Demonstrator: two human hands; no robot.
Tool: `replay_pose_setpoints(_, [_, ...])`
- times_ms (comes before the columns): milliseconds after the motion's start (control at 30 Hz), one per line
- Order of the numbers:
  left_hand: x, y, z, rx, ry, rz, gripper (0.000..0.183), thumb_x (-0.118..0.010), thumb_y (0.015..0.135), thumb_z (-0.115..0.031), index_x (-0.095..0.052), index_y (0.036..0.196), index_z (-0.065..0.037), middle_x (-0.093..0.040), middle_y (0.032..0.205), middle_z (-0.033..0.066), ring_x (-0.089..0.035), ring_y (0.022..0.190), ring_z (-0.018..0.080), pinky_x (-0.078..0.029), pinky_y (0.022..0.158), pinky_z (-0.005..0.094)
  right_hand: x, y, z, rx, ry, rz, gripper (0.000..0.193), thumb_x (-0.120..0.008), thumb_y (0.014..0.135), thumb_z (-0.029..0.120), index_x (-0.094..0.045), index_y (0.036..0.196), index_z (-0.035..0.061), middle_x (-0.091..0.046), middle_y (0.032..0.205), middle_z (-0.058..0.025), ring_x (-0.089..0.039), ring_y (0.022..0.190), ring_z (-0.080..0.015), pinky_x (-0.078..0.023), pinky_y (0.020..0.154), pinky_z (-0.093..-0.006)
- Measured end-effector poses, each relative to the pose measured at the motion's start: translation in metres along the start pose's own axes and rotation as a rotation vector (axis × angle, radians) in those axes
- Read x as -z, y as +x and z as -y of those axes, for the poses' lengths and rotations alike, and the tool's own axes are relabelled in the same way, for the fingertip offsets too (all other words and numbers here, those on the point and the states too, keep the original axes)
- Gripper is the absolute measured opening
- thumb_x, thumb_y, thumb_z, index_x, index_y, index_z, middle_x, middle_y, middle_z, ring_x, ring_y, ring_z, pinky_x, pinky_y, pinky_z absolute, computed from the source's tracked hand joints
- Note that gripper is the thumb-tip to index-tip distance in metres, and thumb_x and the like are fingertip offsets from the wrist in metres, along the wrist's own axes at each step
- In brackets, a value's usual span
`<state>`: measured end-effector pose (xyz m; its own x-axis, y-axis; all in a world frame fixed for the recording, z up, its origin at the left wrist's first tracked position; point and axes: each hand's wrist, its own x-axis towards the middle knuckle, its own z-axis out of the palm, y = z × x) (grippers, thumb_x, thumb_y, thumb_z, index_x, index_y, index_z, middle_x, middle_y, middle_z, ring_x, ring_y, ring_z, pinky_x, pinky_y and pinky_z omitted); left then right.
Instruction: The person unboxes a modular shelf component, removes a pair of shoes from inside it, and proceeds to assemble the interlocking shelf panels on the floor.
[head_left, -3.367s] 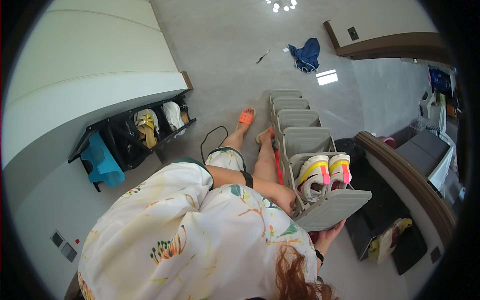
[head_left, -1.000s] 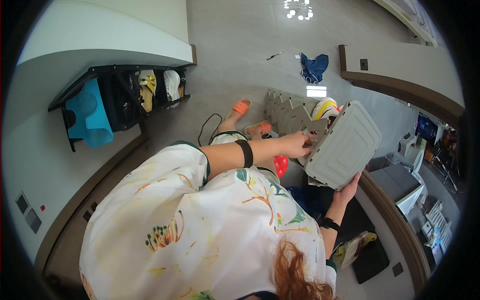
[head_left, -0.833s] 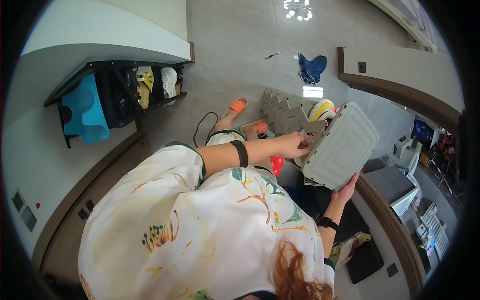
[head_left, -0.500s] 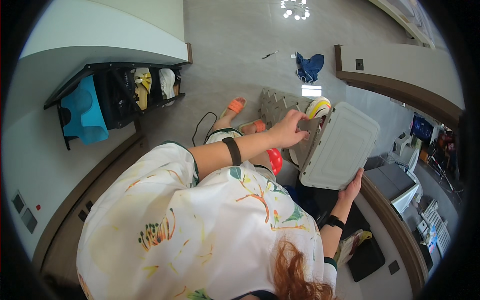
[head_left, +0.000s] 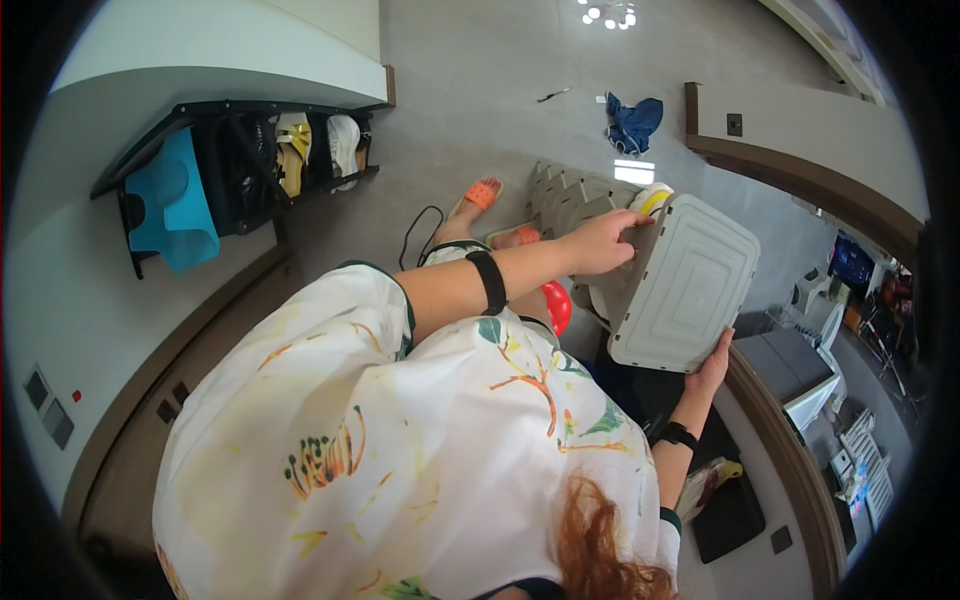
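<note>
Grey panel (head_left: 685,285) of a folding rack (head_left: 570,205), between my hands, long axis slanting away and rightward. My right hand (head_left: 711,365) grips its lower right corner; my left hand (head_left: 598,243), fingers half bent, is at its left edge, its hold unclear.

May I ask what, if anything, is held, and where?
The right hand holds the grey panel by its lower right corner; whether the left hand grips is unclear.
</note>
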<state>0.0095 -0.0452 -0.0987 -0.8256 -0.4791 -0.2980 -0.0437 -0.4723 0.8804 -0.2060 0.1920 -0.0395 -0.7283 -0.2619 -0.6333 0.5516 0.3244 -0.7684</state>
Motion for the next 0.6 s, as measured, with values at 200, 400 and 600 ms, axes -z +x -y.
replay_pose_setpoints(200, [0.001, 0.003, -0.006, -0.016, 0.086, -0.009, 0.048, -0.051, 0.072, -0.003, -0.048, 0.12, -0.005, -0.048, 0.113, 0.0125, -0.056, 0.085, 0.0181, -0.046, 0.076, 0.0281, 0.004, 0.0, -0.003, -0.033, 0.281, -0.012, 0.051, -0.049, 0.088, 0.04, -0.045, 0.124, 0.0031, -0.049, 0.125, -0.0071, -0.048, 0.111, -0.0214, -0.039, 0.093, -0.0326])
replay_pose_setpoints(400, [0.004, 0.002, -0.013, 0.036, 0.137, 0.029, 0.048, -0.052, 0.074, -0.003, -0.046, 0.122, -0.006, -0.046, 0.113, 0.0125, -0.055, 0.084, 0.0165, -0.046, 0.077, 0.0283, -0.003, 0.002, 0.001, 0.026, 0.059, 0.015, 0.049, -0.049, 0.089, 0.037, -0.047, 0.122, 0.0011, -0.052, 0.121, -0.0073, -0.05, 0.107, -0.0192, -0.041, 0.09, -0.0316])
replay_pose_setpoints(600, [0.005, 0.005, -0.004, -0.017, 0.19, 0.008, 0.049, -0.054, 0.074, -0.005, -0.046, 0.122, -0.007, -0.046, 0.113, 0.0127, -0.055, 0.083, 0.0172, -0.046, 0.078, 0.0281, -0.002, 0.014, 0.005, 0.044, -0.049, -0.054, 0.047, -0.05, 0.089, 0.037, -0.051, 0.117, 0.0008, -0.055, 0.116, -0.0053, -0.052, 0.103, -0.0172, -0.04, 0.089, -0.0281])
